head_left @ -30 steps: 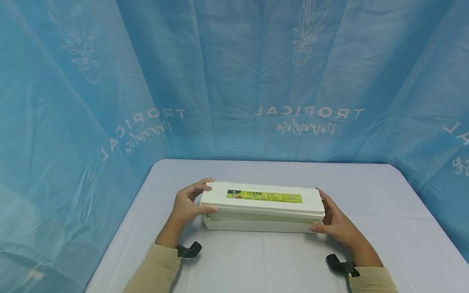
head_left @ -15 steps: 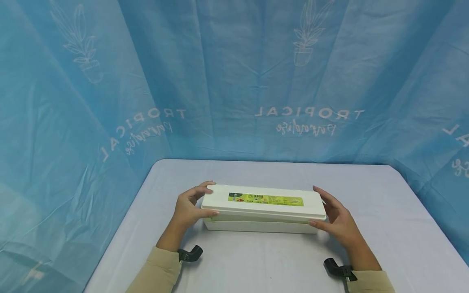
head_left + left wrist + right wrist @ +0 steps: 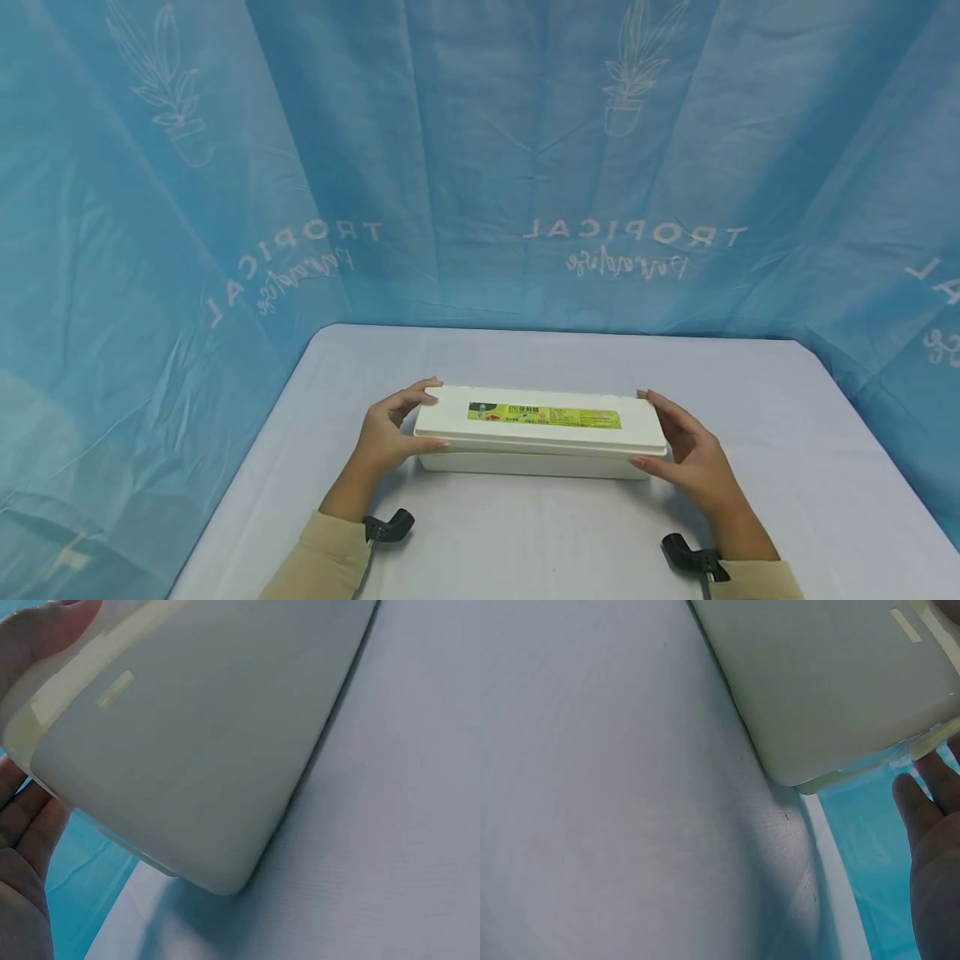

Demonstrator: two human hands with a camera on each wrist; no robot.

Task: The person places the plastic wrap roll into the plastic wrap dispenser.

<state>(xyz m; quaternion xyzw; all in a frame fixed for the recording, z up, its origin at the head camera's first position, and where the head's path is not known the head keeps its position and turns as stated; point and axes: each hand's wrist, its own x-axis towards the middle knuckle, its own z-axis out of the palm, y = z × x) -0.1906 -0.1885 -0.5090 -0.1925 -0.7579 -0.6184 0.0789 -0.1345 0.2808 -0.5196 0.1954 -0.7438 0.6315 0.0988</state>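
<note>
A long white cling film box stands on the white table, its lid (image 3: 540, 437) on top of its base (image 3: 536, 465). A yellow-green label (image 3: 544, 416) with printed characters runs along the lid. My left hand (image 3: 384, 435) grips the lid's left end, thumb on the front edge and fingers at the back. At the right end my right hand (image 3: 693, 454) holds the lid the same way. Both wrist views show the pale base wall (image 3: 187, 750) beneath the lid rim; a narrow yellowish band shows there. What lies inside the box is hidden.
The white tablecloth (image 3: 525, 542) spreads around the box. Blue printed curtains (image 3: 480, 167) hang behind the table and at both sides. Each wrist carries a black camera mount (image 3: 390, 527) near the table surface.
Both hands have lowered the lid toward the base. The gap at its right front has closed up, and the lid now lies nearly level.
</note>
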